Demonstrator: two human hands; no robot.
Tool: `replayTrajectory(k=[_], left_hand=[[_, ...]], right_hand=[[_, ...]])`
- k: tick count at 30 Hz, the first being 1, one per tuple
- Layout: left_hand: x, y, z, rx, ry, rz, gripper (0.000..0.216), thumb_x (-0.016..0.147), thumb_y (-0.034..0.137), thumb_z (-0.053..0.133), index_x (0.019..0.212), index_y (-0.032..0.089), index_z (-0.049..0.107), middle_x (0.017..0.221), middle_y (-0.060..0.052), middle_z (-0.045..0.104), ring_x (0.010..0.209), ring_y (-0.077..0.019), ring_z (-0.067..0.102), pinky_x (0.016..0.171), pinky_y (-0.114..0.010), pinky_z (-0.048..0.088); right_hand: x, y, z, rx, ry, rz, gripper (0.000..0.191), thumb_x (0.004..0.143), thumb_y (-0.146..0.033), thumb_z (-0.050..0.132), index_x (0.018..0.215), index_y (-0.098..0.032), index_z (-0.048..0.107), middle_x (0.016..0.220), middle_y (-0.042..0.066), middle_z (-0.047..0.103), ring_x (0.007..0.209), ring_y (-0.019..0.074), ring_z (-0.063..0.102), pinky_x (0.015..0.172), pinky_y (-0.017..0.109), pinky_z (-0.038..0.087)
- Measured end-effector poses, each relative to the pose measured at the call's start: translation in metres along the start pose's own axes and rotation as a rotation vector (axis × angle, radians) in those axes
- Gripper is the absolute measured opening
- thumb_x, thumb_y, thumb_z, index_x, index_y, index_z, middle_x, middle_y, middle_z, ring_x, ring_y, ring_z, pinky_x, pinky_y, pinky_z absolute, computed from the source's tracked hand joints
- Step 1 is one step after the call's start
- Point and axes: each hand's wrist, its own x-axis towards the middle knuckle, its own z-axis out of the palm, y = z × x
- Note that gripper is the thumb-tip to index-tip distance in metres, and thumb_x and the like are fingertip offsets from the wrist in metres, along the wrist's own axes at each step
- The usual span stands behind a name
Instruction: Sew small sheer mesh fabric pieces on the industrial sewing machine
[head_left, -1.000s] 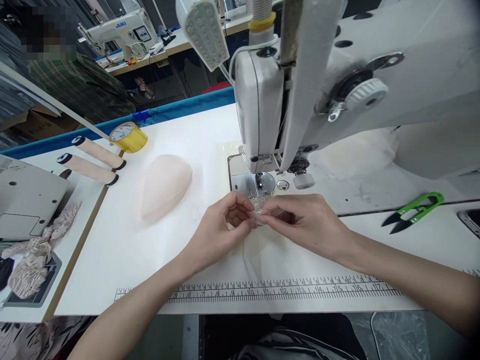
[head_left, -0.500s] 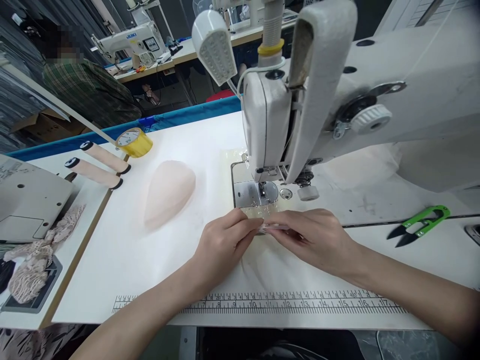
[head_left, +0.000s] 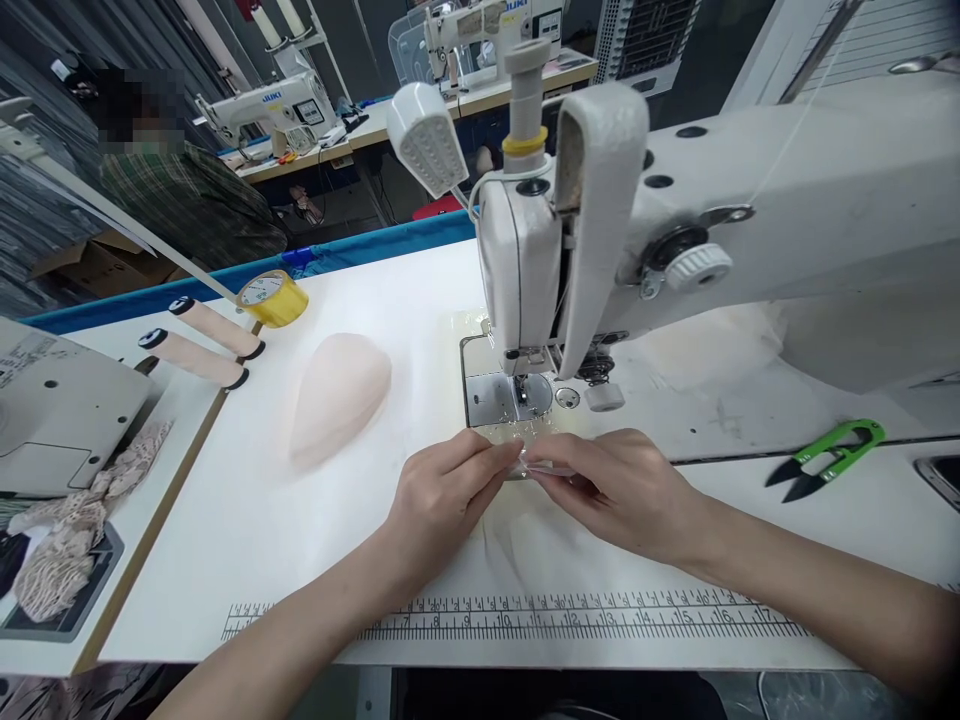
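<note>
Head view: white table, ruler marks along its near edge. Largest thing on it, the sewing machine, reaches in from the right; its lamp tilts toward the needle, presumably to light the work there. Left hand and right hand meet between needle and near edge, probably so both can steady something small.

Moulded pale cup lies between the machine and the table's left edge, apart from both hands, likely to leave room for them. Green snips lie to the right, beyond the right forearm, perhaps parked within reach. Two thread spools sit at the left edge; standing or lying, cannot tell. Yellow tape roll near the far left corner.

Smallest: thin pale piece, just in front of the metal plate. Right thumb and forefinger pinch it, no gap; left fingers curl closed, tips at its left end, thumb hidden.
</note>
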Motion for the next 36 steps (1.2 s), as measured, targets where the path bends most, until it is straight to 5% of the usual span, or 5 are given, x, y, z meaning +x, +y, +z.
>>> replayTrajectory(k=[8, 18, 21, 25, 36], left_hand=[[0.002, 0.001, -0.005, 0.073, 0.022, 0.050, 0.007, 0.091, 0.013, 0.059, 0.086, 0.018, 0.059, 0.063, 0.003, 0.061, 0.052, -0.0078, 0.055, 0.048, -0.019, 0.042], [0.001, 0.008, -0.006, -0.113, -0.027, -0.026, 0.012, 0.091, 0.011, 0.057, 0.096, 0.018, 0.065, 0.065, 0.003, 0.059, 0.056, -0.0076, 0.054, 0.051, -0.017, 0.042], [0.004, 0.017, -0.015, -0.440, -0.241, -0.287, 0.006, 0.088, 0.014, 0.063, 0.084, 0.018, 0.067, 0.069, 0.002, 0.064, 0.057, -0.0075, 0.055, 0.050, -0.017, 0.042], [0.010, 0.023, -0.016, -0.691, -0.588, -0.647, 0.010, 0.085, 0.027, 0.069, 0.077, 0.020, 0.069, 0.061, 0.004, 0.061, 0.049, -0.0081, 0.049, 0.044, -0.020, 0.037], [0.003, -0.002, 0.019, 0.218, -0.224, -0.185, 0.020, 0.086, 0.027, 0.069, 0.103, 0.021, 0.062, 0.098, -0.002, 0.068, 0.087, -0.0193, 0.060, 0.081, -0.038, 0.036]], right_hand=[[0.000, 0.000, -0.001, -0.008, 0.026, -0.041, 0.012, 0.095, -0.013, 0.051, 0.103, -0.020, 0.056, 0.061, -0.009, 0.062, 0.046, 0.0060, 0.054, 0.045, 0.019, 0.038], [-0.004, -0.003, -0.020, -0.230, 0.031, -0.461, 0.023, 0.090, -0.003, 0.045, 0.104, -0.012, 0.060, 0.067, 0.001, 0.061, 0.055, 0.0120, 0.053, 0.044, 0.029, 0.026], [0.000, -0.013, -0.035, -0.016, -0.113, -0.279, 0.019, 0.094, -0.008, 0.043, 0.097, -0.016, 0.060, 0.057, -0.005, 0.052, 0.047, 0.0088, 0.042, 0.044, 0.026, 0.026], [0.011, -0.020, -0.047, 0.397, -0.454, 0.235, 0.022, 0.098, -0.025, 0.047, 0.082, -0.019, 0.061, 0.050, -0.008, 0.041, 0.041, 0.0061, 0.034, 0.041, 0.020, 0.028], [0.015, 0.019, 0.005, -0.123, -0.330, 0.366, 0.017, 0.090, -0.018, 0.051, 0.078, -0.020, 0.063, 0.063, -0.004, 0.061, 0.052, 0.0097, 0.052, 0.050, 0.024, 0.029]])
